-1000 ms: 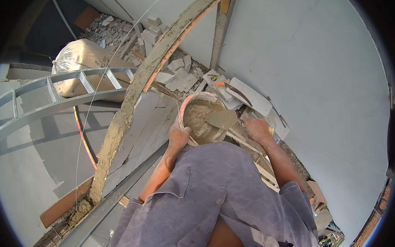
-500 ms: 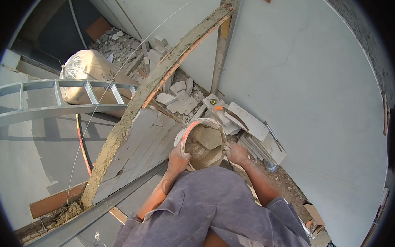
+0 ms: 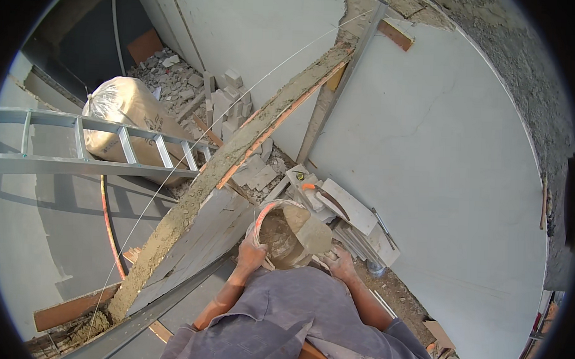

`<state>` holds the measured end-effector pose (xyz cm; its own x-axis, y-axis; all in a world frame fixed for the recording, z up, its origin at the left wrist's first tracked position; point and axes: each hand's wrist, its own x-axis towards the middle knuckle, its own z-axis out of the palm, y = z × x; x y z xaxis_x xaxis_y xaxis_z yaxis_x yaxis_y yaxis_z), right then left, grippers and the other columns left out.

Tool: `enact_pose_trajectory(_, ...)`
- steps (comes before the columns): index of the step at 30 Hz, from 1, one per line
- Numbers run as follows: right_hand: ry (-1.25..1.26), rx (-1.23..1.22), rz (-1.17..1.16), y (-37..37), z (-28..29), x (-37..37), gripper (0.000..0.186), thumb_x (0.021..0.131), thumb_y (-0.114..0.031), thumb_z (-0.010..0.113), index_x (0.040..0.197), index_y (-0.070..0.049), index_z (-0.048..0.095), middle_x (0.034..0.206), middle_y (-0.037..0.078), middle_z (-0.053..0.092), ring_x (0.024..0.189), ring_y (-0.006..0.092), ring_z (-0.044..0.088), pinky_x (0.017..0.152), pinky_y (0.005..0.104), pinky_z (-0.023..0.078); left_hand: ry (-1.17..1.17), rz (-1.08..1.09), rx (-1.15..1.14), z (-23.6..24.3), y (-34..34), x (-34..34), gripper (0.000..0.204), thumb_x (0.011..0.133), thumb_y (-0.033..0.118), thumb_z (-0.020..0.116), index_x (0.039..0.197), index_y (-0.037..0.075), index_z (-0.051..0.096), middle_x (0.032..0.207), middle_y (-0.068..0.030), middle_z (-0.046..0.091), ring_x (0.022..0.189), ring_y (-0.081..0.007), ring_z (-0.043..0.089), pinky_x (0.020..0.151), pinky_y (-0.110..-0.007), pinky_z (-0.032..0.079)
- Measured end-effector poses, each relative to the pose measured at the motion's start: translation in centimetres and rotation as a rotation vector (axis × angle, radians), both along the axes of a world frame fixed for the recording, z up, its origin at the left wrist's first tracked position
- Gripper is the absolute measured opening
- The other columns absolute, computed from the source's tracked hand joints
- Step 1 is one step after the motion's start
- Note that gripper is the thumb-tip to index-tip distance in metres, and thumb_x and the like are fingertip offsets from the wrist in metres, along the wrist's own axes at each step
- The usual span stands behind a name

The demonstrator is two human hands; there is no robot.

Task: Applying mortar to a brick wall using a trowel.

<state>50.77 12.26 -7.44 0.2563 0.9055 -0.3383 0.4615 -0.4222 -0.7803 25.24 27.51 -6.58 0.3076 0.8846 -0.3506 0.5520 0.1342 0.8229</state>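
My left hand (image 3: 252,254) is closed on the left rim of a bucket (image 3: 258,226) held close against my body. Wet grey mortar (image 3: 277,235) coats the bucket's inside. On the other side, my right hand (image 3: 340,265) is closed around the handle of a trowel, most of which my fingers hide. The trowel blade (image 3: 315,235), smeared with mortar, lies over the bucket's right rim. Just ahead on the left stands a low partition wall (image 3: 200,233) whose top edge carries a layer of mortar (image 3: 171,239).
A thin string (image 3: 148,206) runs across above the wall. Beyond it are a metal ladder (image 3: 110,168) and a large full sack (image 3: 122,120). A handsaw (image 3: 328,198) and cut panels (image 3: 353,210) lie ahead right, with rubble (image 3: 177,81) farther back. A tall pale wall (image 3: 452,166) bounds the right.
The trowel blade has shifted rightward, from inside the bucket to over its right rim. My hands and the bucket sit lower in the picture, and the whole view has shifted.
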Motion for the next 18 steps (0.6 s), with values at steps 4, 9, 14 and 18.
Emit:
enact_pose_trajectory(4,-0.026,0.044,-0.109,1.9,2.0,1.2,0.036,0.076,-0.013,0.073,0.111,-0.003,0.065,0.097,0.01,0.069,0.087,0.0171,0.063,0.082,0.031,0.048,0.004,-0.005,-0.051,0.6,0.8,0.1,0.064,0.07,0.007,0.057,0.133,0.008,0.048,0.118,-0.0223,0.061,0.112,-0.0384,0.057,0.096,-0.041,0.045)
enact_pose_trajectory(9,-0.181,0.193,-0.345,9.0,14.3,4.8,0.026,0.077,-0.013,0.074,0.098,-0.001,0.066,0.081,0.008,0.066,0.072,0.0144,0.057,0.069,0.0296,0.047,0.028,0.013,-0.075,-0.4,0.8,-0.8,0.065,0.07,0.008,0.06,0.134,0.007,0.046,0.118,-0.0221,0.061,0.111,-0.0387,0.057,0.095,-0.041,0.045)
enact_pose_trajectory(14,-0.57,0.471,-0.416,19.0,28.0,13.0,0.028,0.08,-0.015,0.072,0.099,0.003,0.061,0.079,0.005,0.06,0.072,0.0123,0.054,0.068,0.0278,0.046,0.028,0.068,-0.056,-1.6,0.3,-2.1,0.058,0.07,0.008,0.061,0.127,0.004,0.051,0.114,-0.0229,0.062,0.108,-0.0391,0.058,0.091,-0.042,0.047)
enact_pose_trajectory(18,-1.164,0.407,-0.244,29.1,39.3,17.3,0.035,0.079,-0.027,0.07,0.099,0.001,0.064,0.09,0.014,0.067,0.082,0.0265,0.063,0.078,0.0377,0.048,-0.006,0.167,-0.104,-0.2,0.1,-3.2,0.055,0.067,0.005,0.058,0.122,0.002,0.056,0.109,-0.0234,0.064,0.106,-0.039,0.06,0.089,-0.042,0.048)
